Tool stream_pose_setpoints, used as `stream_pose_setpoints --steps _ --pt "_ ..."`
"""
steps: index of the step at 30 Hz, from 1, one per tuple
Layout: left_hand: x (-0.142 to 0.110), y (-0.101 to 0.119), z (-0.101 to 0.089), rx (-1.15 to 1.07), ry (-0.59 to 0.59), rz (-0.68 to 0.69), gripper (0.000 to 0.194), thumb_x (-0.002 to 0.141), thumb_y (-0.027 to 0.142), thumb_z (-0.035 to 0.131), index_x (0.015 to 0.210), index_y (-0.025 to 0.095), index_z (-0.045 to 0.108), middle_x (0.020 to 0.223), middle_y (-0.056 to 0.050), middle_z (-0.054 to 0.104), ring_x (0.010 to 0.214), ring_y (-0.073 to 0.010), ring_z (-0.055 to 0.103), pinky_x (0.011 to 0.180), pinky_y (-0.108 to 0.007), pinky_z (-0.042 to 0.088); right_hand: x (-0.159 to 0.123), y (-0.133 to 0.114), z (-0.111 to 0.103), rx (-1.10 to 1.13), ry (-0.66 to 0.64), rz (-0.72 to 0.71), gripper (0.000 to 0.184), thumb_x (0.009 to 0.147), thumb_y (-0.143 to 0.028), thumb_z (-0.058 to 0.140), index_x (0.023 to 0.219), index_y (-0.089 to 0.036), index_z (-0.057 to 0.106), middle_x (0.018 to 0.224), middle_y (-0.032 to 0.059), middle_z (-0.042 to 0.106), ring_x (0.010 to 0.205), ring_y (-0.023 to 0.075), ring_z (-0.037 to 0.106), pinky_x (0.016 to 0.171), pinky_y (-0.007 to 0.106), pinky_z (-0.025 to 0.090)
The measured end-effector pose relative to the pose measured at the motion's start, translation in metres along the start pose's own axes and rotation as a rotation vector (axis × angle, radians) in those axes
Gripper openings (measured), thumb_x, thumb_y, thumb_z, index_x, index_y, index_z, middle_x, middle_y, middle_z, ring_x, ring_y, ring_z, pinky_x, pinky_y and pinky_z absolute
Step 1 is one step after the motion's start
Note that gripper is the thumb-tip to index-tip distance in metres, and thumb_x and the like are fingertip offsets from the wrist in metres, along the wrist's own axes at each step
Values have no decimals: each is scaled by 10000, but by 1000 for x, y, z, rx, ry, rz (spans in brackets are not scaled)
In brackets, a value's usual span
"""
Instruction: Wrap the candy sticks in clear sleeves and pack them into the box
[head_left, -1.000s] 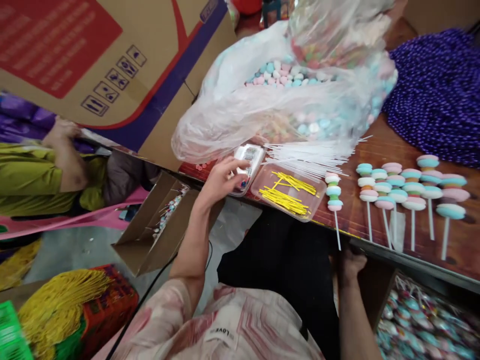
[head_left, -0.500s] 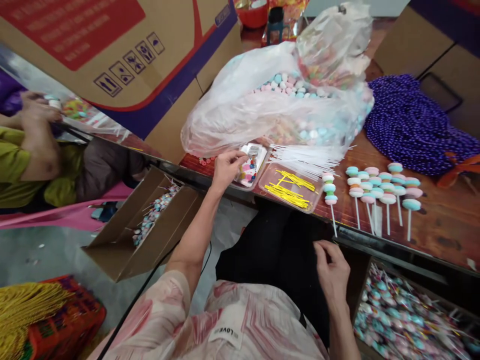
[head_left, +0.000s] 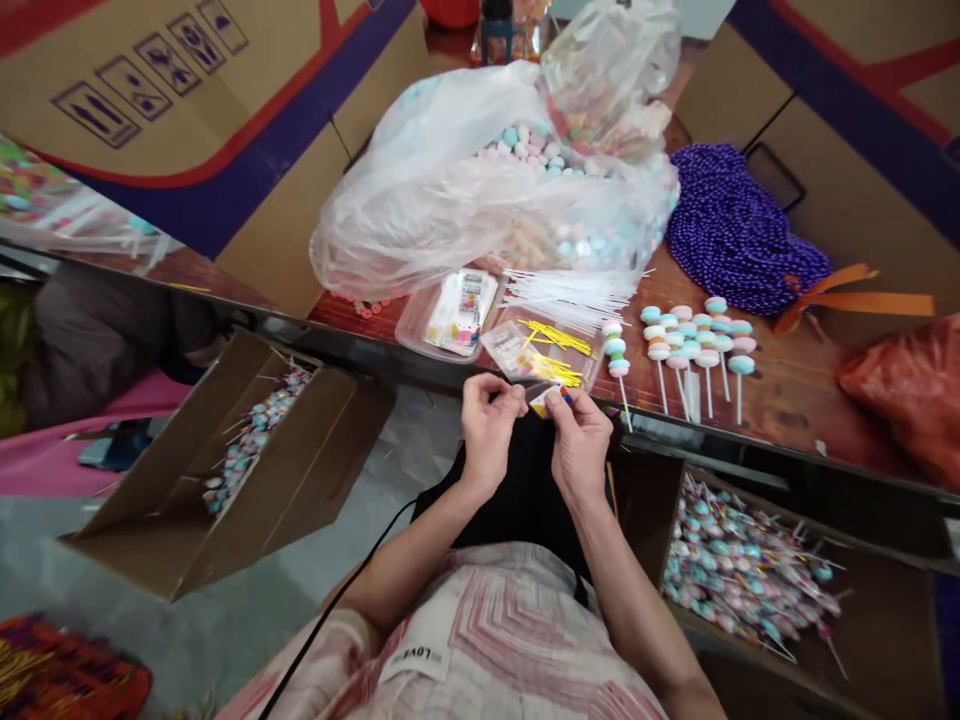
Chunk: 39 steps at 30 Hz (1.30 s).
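My left hand (head_left: 487, 418) and my right hand (head_left: 579, 440) are close together in front of the table edge, over my lap. Both pinch a small clear printed wrapper (head_left: 516, 356) that sticks up between them. Just beyond it lies a clear tray of yellow twist ties (head_left: 564, 340). To its left, another clear tray (head_left: 414, 325) holds a stack of printed wrappers. A bundle of thin white sticks (head_left: 564, 290) lies behind the trays. Several finished candy skewers (head_left: 697, 338) lie on the wooden table (head_left: 795, 385) to the right.
A big clear plastic bag of pastel candies (head_left: 480, 195) fills the table's back. Purple bead strings (head_left: 731, 230), an orange ribbon (head_left: 847, 298) and a red bag (head_left: 911, 395) lie to the right. Open cardboard boxes of wrapped skewers stand at the left (head_left: 187, 500) and the right (head_left: 885, 620).
My left hand took a wrapper from the left tray and came back to my lap. My right hand rose from below the table edge to meet it. The view swung right.
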<state>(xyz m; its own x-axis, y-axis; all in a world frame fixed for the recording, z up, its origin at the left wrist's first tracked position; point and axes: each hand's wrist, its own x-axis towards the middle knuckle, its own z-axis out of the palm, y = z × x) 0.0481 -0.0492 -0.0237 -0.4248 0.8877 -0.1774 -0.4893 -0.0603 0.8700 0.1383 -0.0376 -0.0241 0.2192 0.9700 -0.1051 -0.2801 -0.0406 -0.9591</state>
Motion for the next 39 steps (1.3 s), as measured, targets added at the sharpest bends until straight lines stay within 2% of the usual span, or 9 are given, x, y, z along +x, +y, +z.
stream_pose_setpoints --steps 4,7,11,15,21,25,31,35,39 --pt "-10 -2 -1 -175 -122 -321 422 661 503 866 879 176 714 864 -17 704 718 -91 650 682 -218 516 1 -6 -21 -134 -131 8 198 774 -371 777 748 -191 698 710 -23 649 657 115 530 654 257 449" --pt "-9 -3 4 -188 -28 -293 367 555 371 940 795 169 749 820 -9 732 758 -105 671 757 -235 527 0 -8 -29 -213 -200 25 227 809 -390 752 735 -187 681 682 -33 617 635 106 503 636 249 424" --pt "-5 -3 10 -199 -6 -387 328 509 289 949 737 164 750 752 2 729 684 -97 660 697 -236 515 -6 -9 -29 -187 -130 21 257 826 -439 725 784 -188 683 717 -22 635 669 117 529 671 254 449" --pt "-5 -4 17 -197 36 -370 334 450 256 955 681 161 733 693 17 706 632 -85 632 664 -230 505 -15 -10 -26 -87 -37 29 259 821 -450 728 821 -194 692 776 -3 662 690 119 539 653 247 455" --pt "-12 -3 20 -166 -61 -386 349 501 360 952 696 160 743 723 1 722 676 -92 654 678 -222 519 -13 -10 -31 -121 73 -57 221 805 -387 758 731 -191 688 678 -28 623 652 111 508 653 248 432" --pt "-13 -1 13 -141 -51 -394 344 563 390 928 758 162 760 840 -35 758 759 -105 685 718 -224 526 -8 -11 -40 -231 33 -72 298 830 -432 723 677 -186 652 633 -31 577 624 112 476 627 253 407" --pt "-9 -3 12 -143 57 -367 332 502 298 951 713 161 735 734 9 722 661 -79 649 666 -211 508 -8 -6 -43 -136 15 14 243 765 -429 769 812 -200 706 750 -6 665 696 141 561 707 283 471" --pt "-11 -6 15 -96 16 -299 330 568 361 926 742 161 729 752 3 720 633 -80 628 649 -223 512 -7 -2 -41 -113 16 29 311 794 -472 737 703 -193 632 656 -22 574 633 121 483 638 263 425" --pt "-11 -5 11 -83 -28 -319 360 636 463 880 757 168 712 768 1 718 627 -76 629 672 -233 532 -8 -4 -42 -247 49 -76 389 887 -483 646 645 -189 564 612 -40 476 597 103 397 586 249 350"
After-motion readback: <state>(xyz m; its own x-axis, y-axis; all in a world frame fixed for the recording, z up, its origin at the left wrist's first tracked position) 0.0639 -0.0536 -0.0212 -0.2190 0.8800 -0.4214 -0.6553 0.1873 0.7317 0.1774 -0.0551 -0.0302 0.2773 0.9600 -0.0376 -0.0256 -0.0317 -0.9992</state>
